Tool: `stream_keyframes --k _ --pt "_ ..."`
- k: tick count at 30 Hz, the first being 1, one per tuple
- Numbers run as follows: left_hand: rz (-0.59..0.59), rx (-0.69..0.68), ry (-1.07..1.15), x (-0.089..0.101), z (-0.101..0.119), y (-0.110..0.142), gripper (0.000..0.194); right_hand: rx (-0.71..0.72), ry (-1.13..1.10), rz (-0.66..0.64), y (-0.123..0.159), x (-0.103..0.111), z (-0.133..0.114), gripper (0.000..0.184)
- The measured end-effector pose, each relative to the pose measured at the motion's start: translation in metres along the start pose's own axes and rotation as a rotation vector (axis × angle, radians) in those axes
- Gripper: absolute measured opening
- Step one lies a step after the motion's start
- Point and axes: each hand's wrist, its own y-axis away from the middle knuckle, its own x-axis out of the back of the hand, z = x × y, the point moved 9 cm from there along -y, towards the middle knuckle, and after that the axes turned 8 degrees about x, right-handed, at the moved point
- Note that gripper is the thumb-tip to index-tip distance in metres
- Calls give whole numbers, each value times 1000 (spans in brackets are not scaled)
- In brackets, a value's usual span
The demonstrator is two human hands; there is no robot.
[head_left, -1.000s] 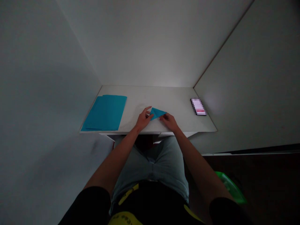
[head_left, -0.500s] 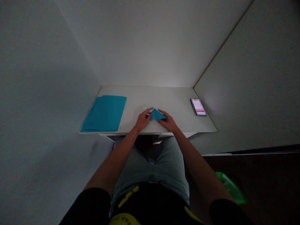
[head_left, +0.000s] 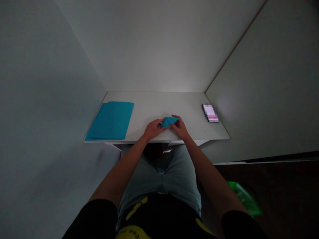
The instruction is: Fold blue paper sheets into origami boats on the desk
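A folded triangle of blue paper point(head_left: 169, 121) lies on the white table point(head_left: 159, 103), near its front edge. My left hand point(head_left: 154, 128) touches the triangle's left corner, with its fingers reaching over the paper. From the other side, my right hand point(head_left: 179, 128) pinches the right corner between its fingertips. The fingers hide part of the paper's lower edge. To the left, a stack of flat blue paper sheets point(head_left: 111, 121) lies beyond my left hand's reach of contact.
A smartphone point(head_left: 210, 113) with a pixelated screen lies at the table's right edge. White walls rise behind and on both sides of the table. Down on the floor at right is a green object point(head_left: 244, 199). My legs are below the table's front edge.
The folded paper has turned on the table, and its top edge now lies flatter. It has shifted slightly right. My right hand's fingers have closed onto its right corner.
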Motion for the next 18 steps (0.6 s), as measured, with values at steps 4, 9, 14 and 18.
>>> stream_keyframes --k 4,9,14,18 --pt "-4 0 -94 1 7 1 66 -25 -31 42 1 -1 1 70" --pt "10 7 -129 3 11 2 56 -27 -1 28 2 -3 -4 77" --pt "-11 -8 -128 2 11 2 46 -41 19 40 2 0 -11 79" --pt "-9 7 -125 2 9 2 43 -53 36 43 1 0 -14 76"
